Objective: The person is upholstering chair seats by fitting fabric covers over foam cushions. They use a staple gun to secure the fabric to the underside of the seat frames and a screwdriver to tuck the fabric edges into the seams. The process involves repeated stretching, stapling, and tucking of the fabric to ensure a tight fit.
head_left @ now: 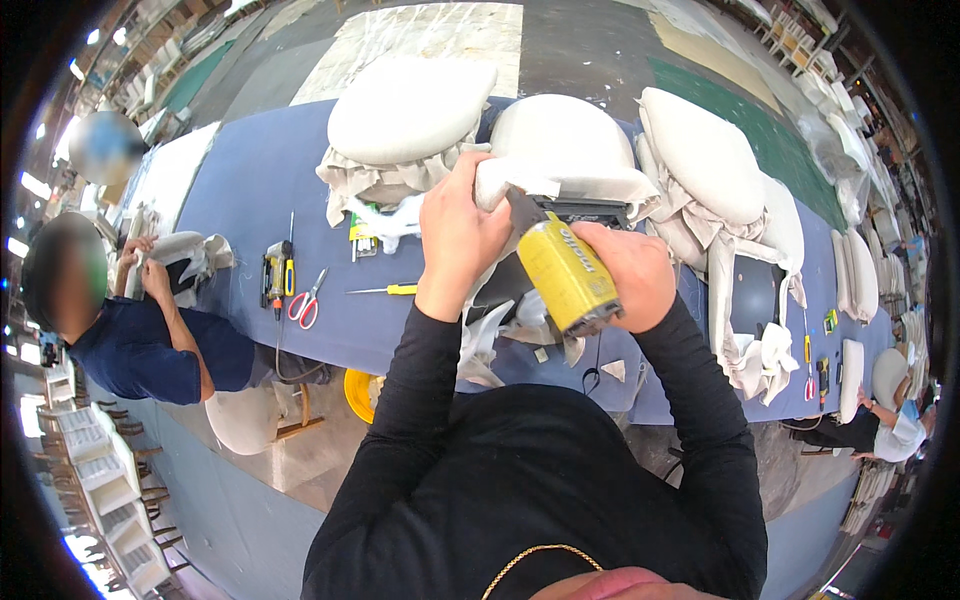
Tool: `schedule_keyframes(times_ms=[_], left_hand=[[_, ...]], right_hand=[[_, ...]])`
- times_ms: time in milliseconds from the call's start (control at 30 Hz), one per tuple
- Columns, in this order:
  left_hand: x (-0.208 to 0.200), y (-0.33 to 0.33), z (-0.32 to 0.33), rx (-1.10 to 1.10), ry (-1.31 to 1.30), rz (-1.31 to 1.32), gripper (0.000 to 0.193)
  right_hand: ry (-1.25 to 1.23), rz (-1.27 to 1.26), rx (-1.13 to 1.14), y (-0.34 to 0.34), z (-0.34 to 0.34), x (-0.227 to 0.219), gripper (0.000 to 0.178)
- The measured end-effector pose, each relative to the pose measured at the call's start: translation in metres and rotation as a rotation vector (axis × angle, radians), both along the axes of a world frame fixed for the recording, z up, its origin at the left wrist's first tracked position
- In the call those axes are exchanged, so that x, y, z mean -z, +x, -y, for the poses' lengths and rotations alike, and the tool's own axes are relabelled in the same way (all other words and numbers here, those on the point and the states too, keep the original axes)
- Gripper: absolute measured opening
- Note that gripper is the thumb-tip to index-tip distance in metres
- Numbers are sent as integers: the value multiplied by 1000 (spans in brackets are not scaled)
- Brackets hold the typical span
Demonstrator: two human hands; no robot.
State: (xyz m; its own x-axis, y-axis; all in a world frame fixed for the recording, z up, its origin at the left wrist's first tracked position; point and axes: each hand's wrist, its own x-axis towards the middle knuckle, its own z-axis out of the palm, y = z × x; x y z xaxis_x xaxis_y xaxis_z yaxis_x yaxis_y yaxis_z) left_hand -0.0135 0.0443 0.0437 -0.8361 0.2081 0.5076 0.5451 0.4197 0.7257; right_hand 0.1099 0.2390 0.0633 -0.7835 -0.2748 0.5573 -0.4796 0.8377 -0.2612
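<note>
Red-handled scissors (pixel 302 314): I see them near the bench (pixel 250 175)'s near edge, toward the left corner, blades pointing to the far edge.
Blue-and-yellow screwdriver (pixel 290 274): just beside the scissors, shaft also toward the far edge.
Co-worker (pixel 165 345): I make out a dark blue shirt by the near left corner.
Yellow bucket (pixel 358 397): below the near edge.
Padded stool (pixel 240 418): left of that bucket.
Green floor strip (pixel 745 140): beyond the far edge.

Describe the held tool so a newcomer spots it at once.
Find the long blue table, then the black-sleeved right hand over its middle. That hand grips the boxy yellow tool, thick-bodied, unlike the slim yellow-handled tool lying to its left.
</note>
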Motion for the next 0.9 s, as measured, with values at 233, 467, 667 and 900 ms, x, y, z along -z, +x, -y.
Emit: schedule_keyframes(times_ms=[233, 467, 667, 900], left_hand=[[6, -1, -1, -37, -72, -36, 36], [5, 2, -3, 1, -47, -66, 36], [1, 9, -5, 37, -53, 4, 34], [-3, 29, 31, 69, 79, 119, 47]], right_hand=[[-3, 46, 8, -4, 1, 4, 56], [52, 82, 29, -2, -3, 0, 55], [13, 146, 10, 1, -11, -15, 58], [-450, 275, 283, 95, -58, 90, 25]])
